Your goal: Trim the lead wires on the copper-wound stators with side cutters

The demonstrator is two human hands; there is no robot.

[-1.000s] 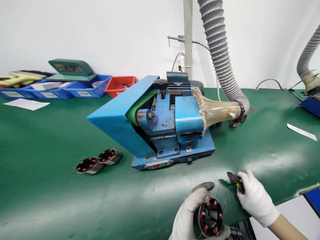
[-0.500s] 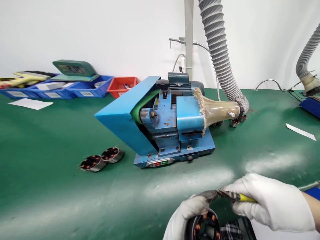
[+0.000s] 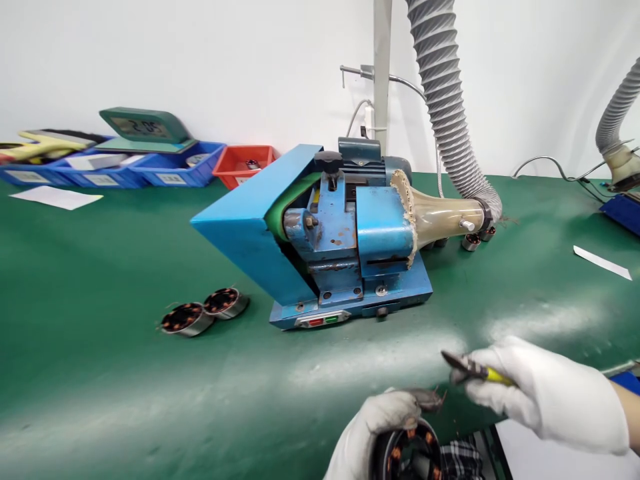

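My left hand [image 3: 364,427], in a white glove, is closed around a stator [image 3: 386,448], a metal ring with copper windings inside. Its thumb side is at the upper rim, where dark wire ends [image 3: 440,400] stick out past a dirty grey fingertip. The stator's lower part runs out of the picture. My right hand [image 3: 545,393], also gloved, is wrapped around wire cutters [image 3: 467,368] with a yellow handle. Their dark jaws point left, above the wire ends and apart from them.
A blue belt grinding machine [image 3: 337,233] stands mid-table, with a grey suction hose [image 3: 443,100] at its right. Two stators [image 3: 205,313] lie left of it, and several more [image 3: 471,243] behind. Blue bins [image 3: 175,173], a red bin [image 3: 245,167] and a clock [image 3: 145,127] line the back.
The wire cutters in my right hand have lifted up off the wire ends, leaving a gap. My left hand still holds the stator in nearly the same spot. The view has shifted slightly.
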